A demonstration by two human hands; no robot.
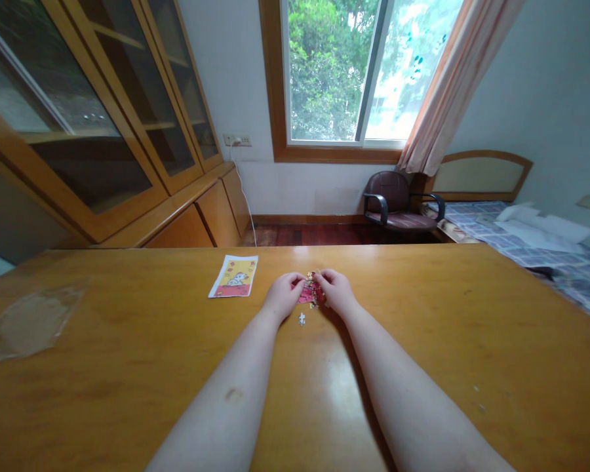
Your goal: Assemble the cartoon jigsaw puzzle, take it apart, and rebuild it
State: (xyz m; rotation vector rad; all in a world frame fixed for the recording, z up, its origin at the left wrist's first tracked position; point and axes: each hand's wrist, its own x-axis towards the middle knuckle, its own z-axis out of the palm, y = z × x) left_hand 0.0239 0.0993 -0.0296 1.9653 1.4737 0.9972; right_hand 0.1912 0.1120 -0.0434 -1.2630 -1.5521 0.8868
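Both my hands rest on a wooden table (128, 341), fingers curled around a small cluster of red puzzle pieces (311, 292). My left hand (285, 293) pinches the cluster's left edge. My right hand (335, 289) pinches its right and top edge. One loose pale piece (301, 319) lies on the table just in front of the cluster, between my wrists. A printed card (234, 276) with a red and yellow picture lies flat to the left of my left hand.
A clear plastic bag (27, 324) lies at the table's left end. Glass-door wooden cabinets (103, 131) stand at the left. Beyond the table are a dark armchair (398, 203) under a window and a bed (535, 242) at the right.
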